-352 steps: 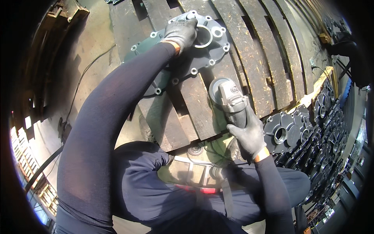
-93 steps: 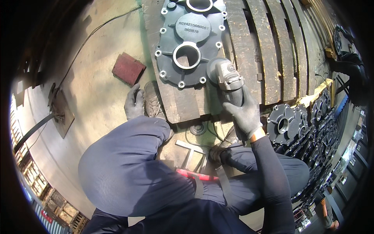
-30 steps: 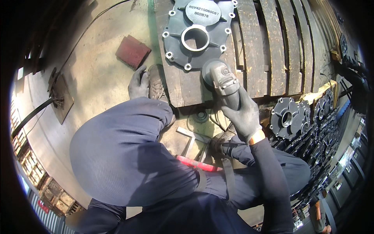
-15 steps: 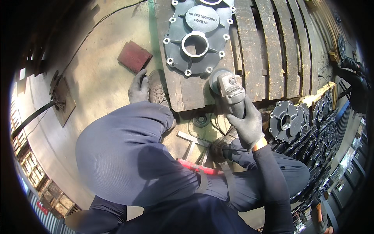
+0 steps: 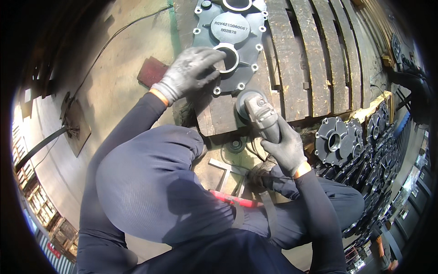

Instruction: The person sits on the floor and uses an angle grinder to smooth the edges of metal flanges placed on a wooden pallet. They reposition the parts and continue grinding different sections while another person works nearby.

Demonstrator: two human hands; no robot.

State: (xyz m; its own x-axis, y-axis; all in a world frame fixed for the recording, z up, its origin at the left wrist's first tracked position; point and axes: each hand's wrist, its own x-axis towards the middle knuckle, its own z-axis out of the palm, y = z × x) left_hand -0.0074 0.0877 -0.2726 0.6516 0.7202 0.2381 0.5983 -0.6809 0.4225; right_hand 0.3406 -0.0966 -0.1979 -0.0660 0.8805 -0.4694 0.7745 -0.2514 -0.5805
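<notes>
A dark grey cast metal cover (image 5: 248,55) with round bores and bolt holes along its edge lies on a wooden slatted pallet (image 5: 292,68). My left hand (image 5: 189,71), in a grey glove, is closed at the cover's near left side, its fingertips at the rim of the nearer bore. With my gloved right hand (image 5: 287,148) I grip the body of an angle grinder (image 5: 263,116). The grinder's round disc is just off the cover's near end, above the pallet's front edge. Whether the disc is spinning I cannot tell.
A dark red block (image 5: 152,72) lies on the floor left of the pallet. Several similar covers (image 5: 335,142) are stacked at the right. A metal T-shaped frame with a red bar (image 5: 237,199) is between my legs. Cables run over the floor.
My left hand has risen from beside my boot to the cover's near bore. The grinder in my right hand has shifted slightly left. In the picture the cover sits a little lower and further left.
</notes>
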